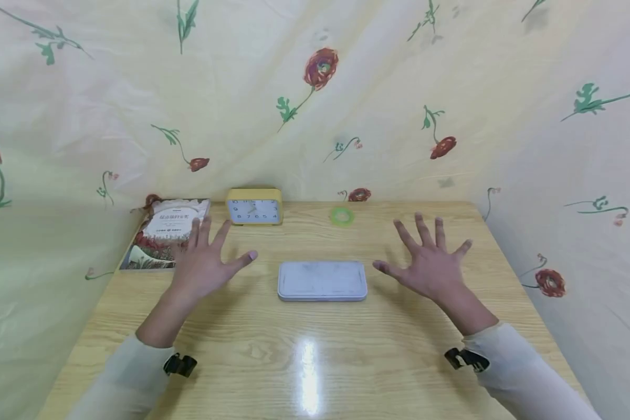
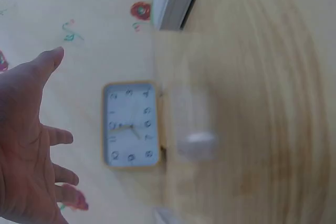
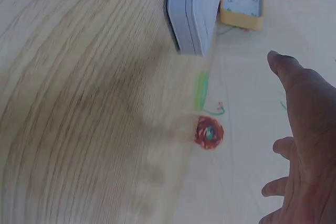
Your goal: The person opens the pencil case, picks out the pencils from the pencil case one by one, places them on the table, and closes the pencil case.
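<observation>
Table (image 1: 252, 338) with case (image 1: 322, 281), clock (image 1: 254, 208), book (image 1: 161, 233)

A pale grey case (image 1: 322, 281), rectangular with rounded corners, lies flat, long side crosswise, on the wooden table (image 1: 247, 332), between the spread left hand (image 1: 202, 266) and right hand (image 1: 431, 267), touching neither; faint marks show on its top; a seam runs along its side.

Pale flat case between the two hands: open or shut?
Shut, apparently: the head view shows one unbroken top across the case, and no gap shows along its side in the right wrist view.
</observation>
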Tool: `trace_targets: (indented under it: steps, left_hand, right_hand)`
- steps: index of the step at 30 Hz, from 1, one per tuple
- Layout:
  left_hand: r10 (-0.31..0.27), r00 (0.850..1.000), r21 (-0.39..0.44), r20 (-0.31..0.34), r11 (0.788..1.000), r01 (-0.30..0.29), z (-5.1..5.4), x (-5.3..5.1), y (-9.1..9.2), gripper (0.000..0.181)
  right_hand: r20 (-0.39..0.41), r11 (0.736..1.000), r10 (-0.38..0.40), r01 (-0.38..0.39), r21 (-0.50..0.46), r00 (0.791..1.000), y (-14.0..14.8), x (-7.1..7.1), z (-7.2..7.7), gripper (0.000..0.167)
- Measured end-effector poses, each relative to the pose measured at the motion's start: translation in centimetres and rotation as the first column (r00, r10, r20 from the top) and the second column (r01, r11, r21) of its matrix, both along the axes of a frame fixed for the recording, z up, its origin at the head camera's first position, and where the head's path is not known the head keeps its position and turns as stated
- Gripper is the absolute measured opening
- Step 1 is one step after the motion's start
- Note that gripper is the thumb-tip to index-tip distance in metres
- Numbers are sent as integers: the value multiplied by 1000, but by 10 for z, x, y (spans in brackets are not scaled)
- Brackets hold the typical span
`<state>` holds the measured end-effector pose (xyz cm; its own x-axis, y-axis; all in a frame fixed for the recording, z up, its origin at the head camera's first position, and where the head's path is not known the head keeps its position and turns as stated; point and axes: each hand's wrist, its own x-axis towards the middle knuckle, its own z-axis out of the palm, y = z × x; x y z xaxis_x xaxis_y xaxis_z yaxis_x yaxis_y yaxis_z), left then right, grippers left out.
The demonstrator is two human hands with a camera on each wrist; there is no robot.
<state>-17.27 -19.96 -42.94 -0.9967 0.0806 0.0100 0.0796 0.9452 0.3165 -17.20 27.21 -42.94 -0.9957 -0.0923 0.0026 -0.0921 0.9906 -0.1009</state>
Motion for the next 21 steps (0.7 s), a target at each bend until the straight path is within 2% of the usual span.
trace_targets:
  steps: [6, 12, 17, 21]
  left_hand:
    - [-69, 996, 38, 50, 997, 67, -19, 4, 20, 114]
    - [-144, 988, 70, 52, 988, 141, -36, 9, 41, 115]
    - [-214, 975, 89, 66, 974, 208, -47, 14, 54, 119]
    - [-257, 961, 97, 103, 964, 247, -55, 18, 64, 126]
  right_hand:
    - [-5, 997, 72, -72, -6, 997, -26, -2, -5, 115]
    - [-12, 989, 150, -151, -5, 989, -53, -1, -10, 114]
    - [-9, 978, 210, -210, 19, 978, -75, 0, -14, 111]
    - [-11, 965, 260, -259, 52, 966, -89, 1, -19, 109]
